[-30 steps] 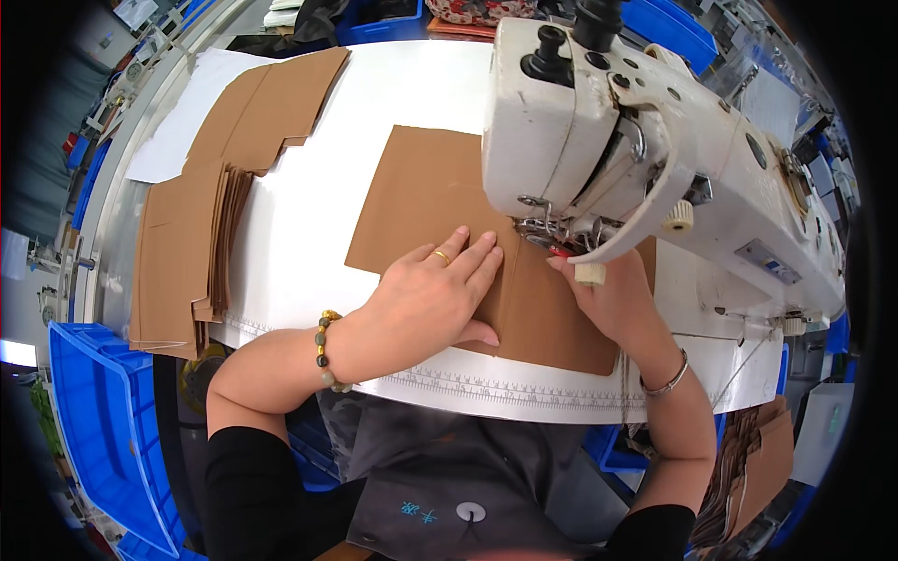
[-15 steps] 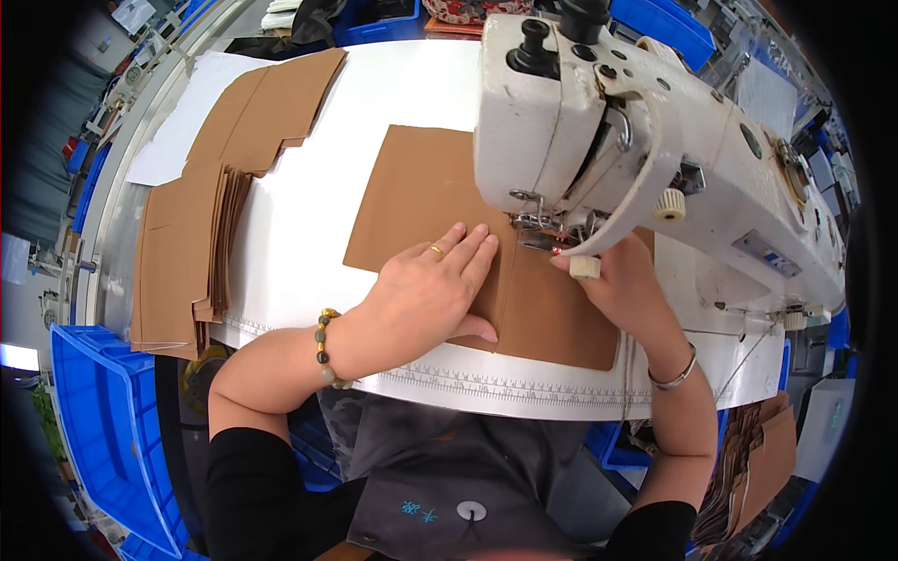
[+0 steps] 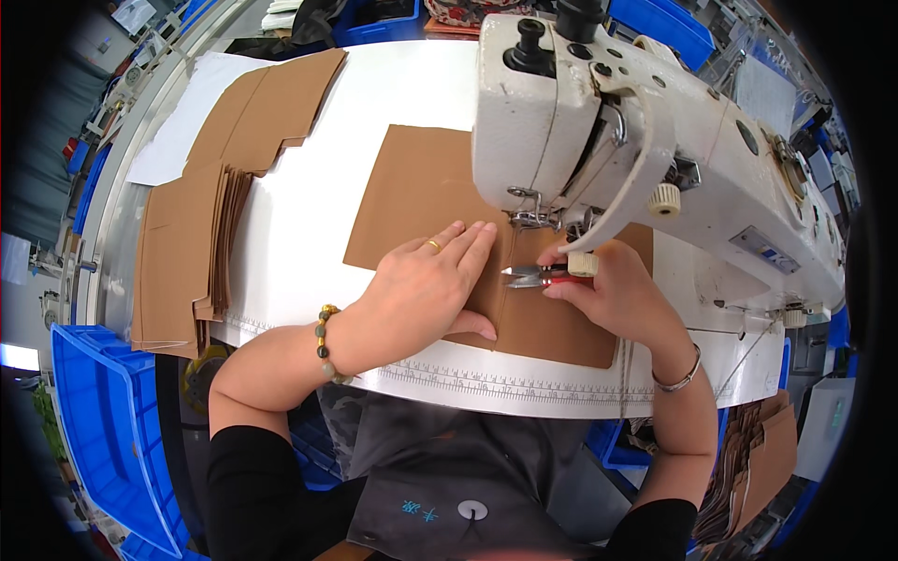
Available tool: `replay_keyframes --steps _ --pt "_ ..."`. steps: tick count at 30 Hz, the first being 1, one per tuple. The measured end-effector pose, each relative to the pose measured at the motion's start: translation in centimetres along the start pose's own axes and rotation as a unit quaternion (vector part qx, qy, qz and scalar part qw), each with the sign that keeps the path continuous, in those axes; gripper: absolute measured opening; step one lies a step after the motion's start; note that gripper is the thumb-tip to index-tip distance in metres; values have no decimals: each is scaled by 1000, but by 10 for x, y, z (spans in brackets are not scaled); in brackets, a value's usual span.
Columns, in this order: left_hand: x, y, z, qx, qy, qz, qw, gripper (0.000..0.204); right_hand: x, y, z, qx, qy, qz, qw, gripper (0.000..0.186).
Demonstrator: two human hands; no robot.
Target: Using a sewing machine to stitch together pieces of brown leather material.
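Observation:
A flat brown panel [image 3: 416, 192] with a lengthwise seam lies on the white table, partly under the head of a white sewing machine [image 3: 519, 131]. My left hand [image 3: 407, 294] rests flat on the panel left of the seam, fingers stretched out. In my right hand [image 3: 625, 292] is a pair of thread snips [image 3: 526, 277] with red on the handle. Their blades point left, parted, over the seam just in front of the presser foot [image 3: 533, 221]. A thin thread runs down from the foot toward the blades. A pale knob on the machine's guard hides part of my right fingers.
A stack of brown panels [image 3: 178, 248] sits at the table's left, with more brown pieces [image 3: 267, 103] behind it. A ruler strip [image 3: 458, 381] follows the front edge. Blue crates [image 3: 108, 411] stand lower left; brown pieces [image 3: 762, 463] hang at lower right.
My right hand has come forward from beside the presser foot, bringing the snips' blades into view over the seam. My left hand and the panel have barely moved.

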State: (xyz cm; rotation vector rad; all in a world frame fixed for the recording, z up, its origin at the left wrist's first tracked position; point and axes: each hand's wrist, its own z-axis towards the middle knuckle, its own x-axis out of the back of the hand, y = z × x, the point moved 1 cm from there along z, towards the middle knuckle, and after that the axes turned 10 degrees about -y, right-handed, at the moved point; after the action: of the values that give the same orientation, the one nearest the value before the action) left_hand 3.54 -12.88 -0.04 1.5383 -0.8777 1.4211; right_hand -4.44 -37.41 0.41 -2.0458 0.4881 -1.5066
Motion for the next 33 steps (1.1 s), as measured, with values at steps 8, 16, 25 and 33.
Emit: replay_keyframes --steps 8,16,25,33 --pt "-4 -10 15 25 87 -67 994 52 1 -7 -13 16 -73 6 997 20" --pt "-26 -14 35 8 123 -130 984 24 -23 -31 -11 10 83 -279 957 17" --pt "-17 -35 32 67 134 -68 986 14 -39 -20 -8 17 76 -312 947 56" --pt "-10 -10 15 -86 51 -71 992 64 -41 -8 -4 53 125 -286 949 59"
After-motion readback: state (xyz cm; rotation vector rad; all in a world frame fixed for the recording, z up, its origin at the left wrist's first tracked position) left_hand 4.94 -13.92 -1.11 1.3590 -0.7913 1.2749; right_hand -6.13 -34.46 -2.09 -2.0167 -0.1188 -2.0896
